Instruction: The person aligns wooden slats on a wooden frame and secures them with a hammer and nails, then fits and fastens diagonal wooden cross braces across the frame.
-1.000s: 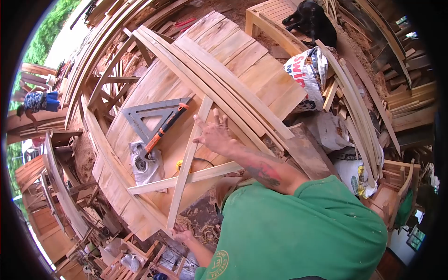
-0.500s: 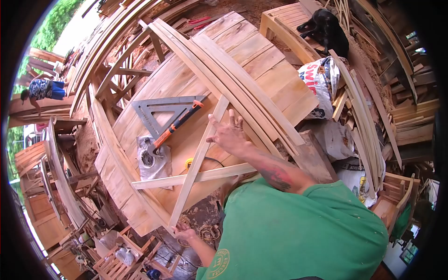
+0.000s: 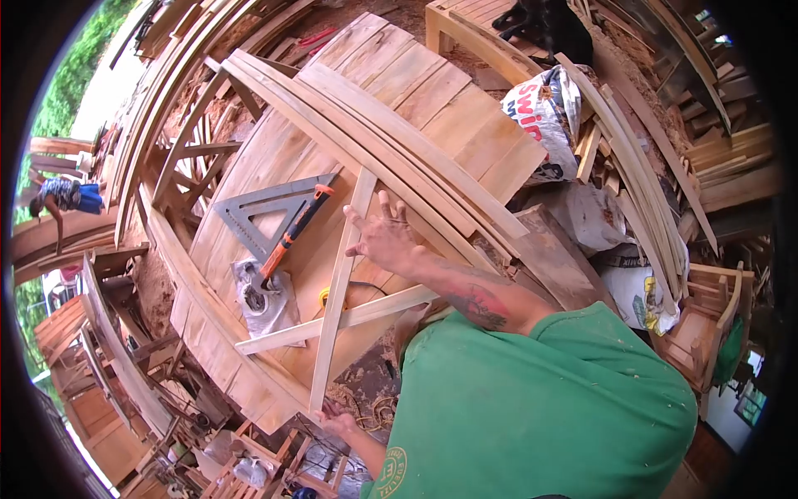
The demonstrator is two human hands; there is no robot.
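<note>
A long thin wooden strip (image 3: 342, 274) lies across a curved panel of joined boards (image 3: 465, 91). My right hand (image 3: 384, 235) has its fingers spread and touches the strip near its upper end. At the lower end, my left hand (image 3: 337, 419) has its fingers against the strip and seems to grip it, though part of the hold is hidden. A second strip (image 3: 291, 335) crosses under the first. On the boards rest a grey triangular square (image 3: 241, 218), a hammer with an orange and black handle (image 3: 297, 234), and a clear plastic bag (image 3: 264, 299). A yellow round object (image 3: 325, 297) shows partly behind the strip.
Several long bent wood pieces (image 3: 391, 150) run along the panel. A white printed sack (image 3: 540, 125) and a black dog (image 3: 544, 29) are beyond it. Another person (image 3: 62, 197) is in the background at left. Wooden chairs (image 3: 702, 316) and stacked lumber surround the panel.
The whole view has turned slightly and shifted, so things appear farther left. Both hands stay at the same places on the strip.
</note>
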